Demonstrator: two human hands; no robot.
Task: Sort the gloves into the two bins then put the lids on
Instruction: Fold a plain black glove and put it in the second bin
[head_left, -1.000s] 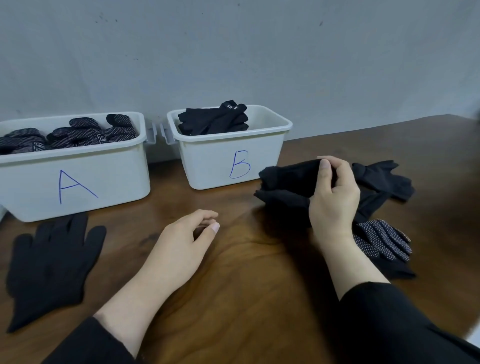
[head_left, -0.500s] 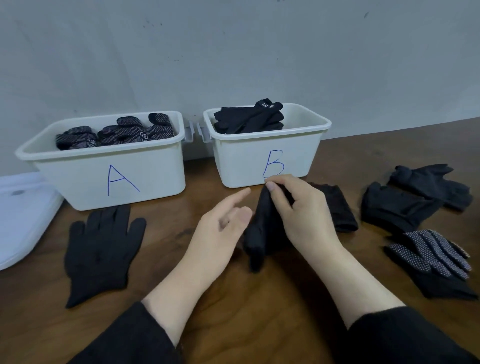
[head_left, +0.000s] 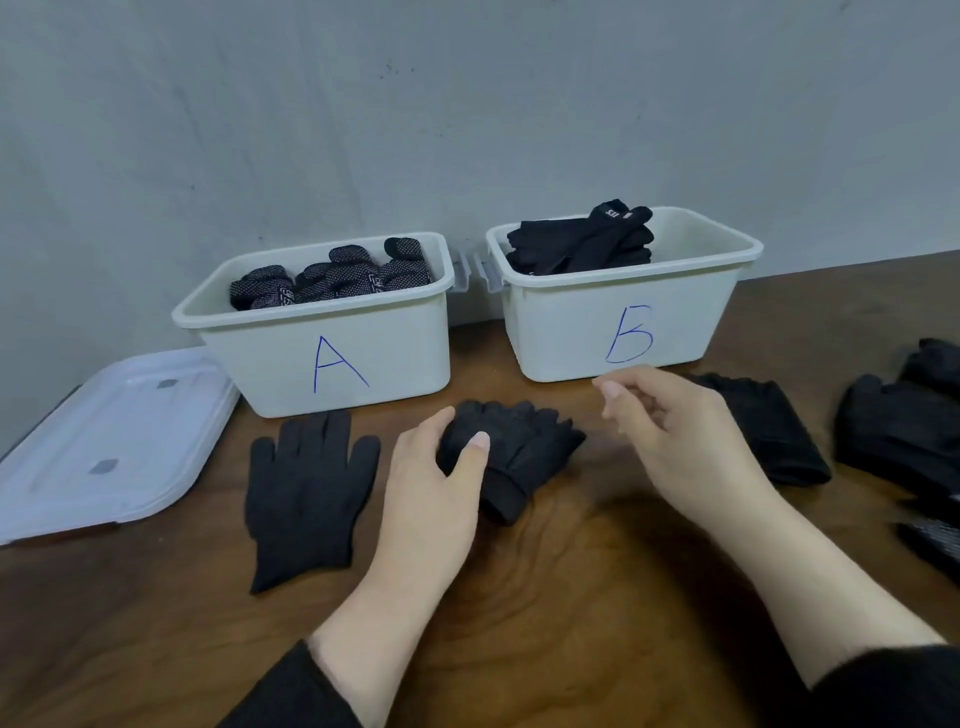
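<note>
Setting: brown wood-grain table (head_left: 597, 597) against plain grey wall (head_left: 467, 104).
Bin A (head_left: 332, 353): white, left of pair, blue "A" on front. Holds dotted-grip black gloves (head_left: 332, 275), piled toward back.
Bin B (head_left: 623, 322): white, just beside bin A on the right, blue "B" on front. Holds plain black gloves (head_left: 582, 244), stacked at left end.
Lid (head_left: 104, 452): translucent white, flat on table left of bin A, one corner past table edge.
L hand (head_left: 431, 493): thumb and fingers curled round a bunched plain black glove (head_left: 514, 452), glove on table in front of the bins.
R hand (head_left: 675, 431): hovers near bin B front, fingers loosely bent, holds nothing.
Flat glove (head_left: 306, 493): plain black, spread on table below bin A, fingers toward bin.
Folded glove (head_left: 769, 436): black, behind R hand.
Loose pile (head_left: 904, 431): more black gloves at far right; one dotted glove (head_left: 935, 540) at frame edge, partly cut off.
Sleeves: dark, both wrists.
</note>
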